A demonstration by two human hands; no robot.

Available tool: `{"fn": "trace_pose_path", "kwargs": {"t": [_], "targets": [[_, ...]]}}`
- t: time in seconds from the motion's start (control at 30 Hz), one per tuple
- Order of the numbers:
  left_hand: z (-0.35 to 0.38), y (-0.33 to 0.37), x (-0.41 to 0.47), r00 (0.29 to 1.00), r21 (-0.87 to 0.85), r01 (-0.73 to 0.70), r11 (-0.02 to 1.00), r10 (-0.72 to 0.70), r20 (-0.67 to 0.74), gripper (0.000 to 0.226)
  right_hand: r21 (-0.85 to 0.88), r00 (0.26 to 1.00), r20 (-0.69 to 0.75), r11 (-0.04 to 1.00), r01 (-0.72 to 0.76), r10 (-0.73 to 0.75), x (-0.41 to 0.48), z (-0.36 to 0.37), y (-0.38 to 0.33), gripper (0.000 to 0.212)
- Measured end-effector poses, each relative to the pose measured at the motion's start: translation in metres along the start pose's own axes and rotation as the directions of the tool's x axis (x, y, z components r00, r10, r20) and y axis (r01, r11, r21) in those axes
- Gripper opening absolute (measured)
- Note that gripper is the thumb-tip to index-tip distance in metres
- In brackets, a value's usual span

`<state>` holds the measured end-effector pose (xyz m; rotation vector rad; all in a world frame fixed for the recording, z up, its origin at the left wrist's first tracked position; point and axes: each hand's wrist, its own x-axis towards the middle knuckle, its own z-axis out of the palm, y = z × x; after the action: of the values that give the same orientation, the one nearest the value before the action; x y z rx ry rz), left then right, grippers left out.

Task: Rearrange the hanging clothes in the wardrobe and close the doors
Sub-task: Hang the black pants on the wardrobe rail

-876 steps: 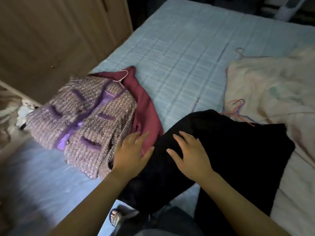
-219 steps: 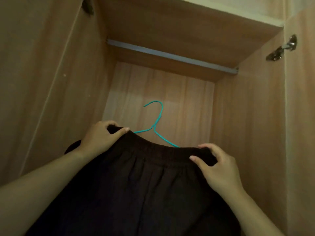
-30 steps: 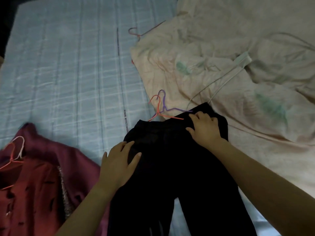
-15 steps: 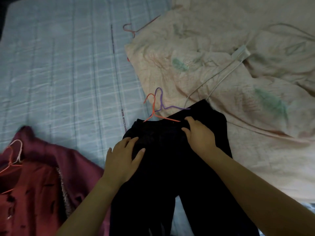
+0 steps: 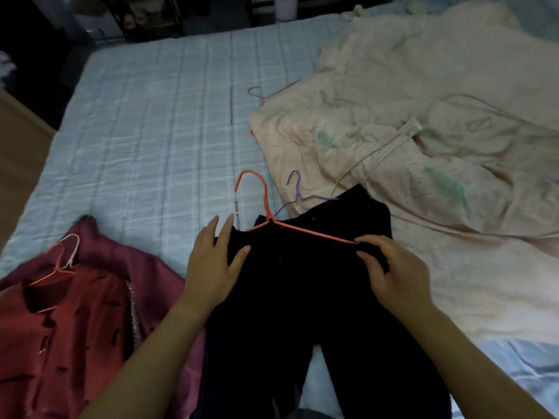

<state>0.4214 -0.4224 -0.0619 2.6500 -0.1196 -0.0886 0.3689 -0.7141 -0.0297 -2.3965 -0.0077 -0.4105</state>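
Bed point(image 5: 145, 122): pale blue, checked and quilted, filling most of the view.
Quilt point(image 5: 423, 95): cream, crumpled (faint green print), at right.
Wooden panel point(image 5: 15, 164): left edge.
Shelving point(image 5: 145, 22): dark frame beyond the bed.
Light: dim.

View: head, one wide-angle camera | Station: worn on the person's head, over the near edge of the bed point(image 5: 157, 140) | Facing: forward and down | Range: close; forearms entering from the bottom edge, left hand point(image 5: 211, 264) and right hand point(image 5: 390, 267) on black garment point(image 5: 302, 297) at lower centre | Far limit: dark furniture point(image 5: 145, 19), upper left
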Motion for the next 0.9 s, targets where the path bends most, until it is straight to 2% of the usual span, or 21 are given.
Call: {"fn": "trace_pose_path", "kwargs": {"t": [0.1, 0.2, 0.27, 0.33, 0.47, 0.63, 0.8, 0.9], "targets": [[-0.001, 0.013, 0.001, 0.994, -0.044, -0.096, 0.994, 0.098, 0.051, 0.057, 0.023, 0.999, -0.036, 0.999, -0.024, 0.025, -0.015, -0.027, 0.000, 0.028], [0.005, 0.018, -0.018, 0.984, -0.065, -0.174, 0.983, 0.175, 0.013, 0.045, -0.054, 0.999, 0.009, 0.998, -0.045, 0.046, -0.024, -0.037, 0.011, 0.029], [0.005, 0.015, -0.039, 0.983, -0.087, -0.184, 0.979, 0.183, -0.010, 0.039, -0.117, 0.997, 0.071, 0.993, 0.013, -0.005, -0.030, -0.036, 0.013, 0.036], [0.000, 0.009, -0.062, 0.984, -0.102, -0.175, 0.979, 0.172, -0.037, 0.035, -0.100, 0.993, 0.108, 0.993, 0.067, -0.056, -0.036, -0.031, 0.004, 0.041], [-0.032, -0.006, -0.112, 0.977, -0.101, -0.106, 0.989, 0.085, -0.194, 0.026, -0.109, 0.983, 0.096, 0.980, 0.165, -0.155, -0.042, -0.016, -0.037, 0.041], [-0.097, -0.042, -0.184, 0.921, -0.097, -0.021, 0.995, -0.018, -0.388, 0.031, -0.072, 0.952, 0.098, 0.952, 0.299, -0.291, -0.055, 0.011, -0.113, 0.044], [-0.141, -0.093, -0.291, 0.825, -0.228, 0.112, 0.967, -0.218, -0.521, 0.036, -0.021, 0.895, 0.120, 0.900, 0.436, -0.430, -0.099, 0.046, -0.209, 0.042], [-0.161, -0.124, -0.363, 0.759, -0.265, 0.158, 0.951, -0.289, -0.583, 0.041, 0.027, 0.846, 0.109, 0.852, 0.523, -0.522, -0.141, 0.063, -0.264, 0.039]]}}
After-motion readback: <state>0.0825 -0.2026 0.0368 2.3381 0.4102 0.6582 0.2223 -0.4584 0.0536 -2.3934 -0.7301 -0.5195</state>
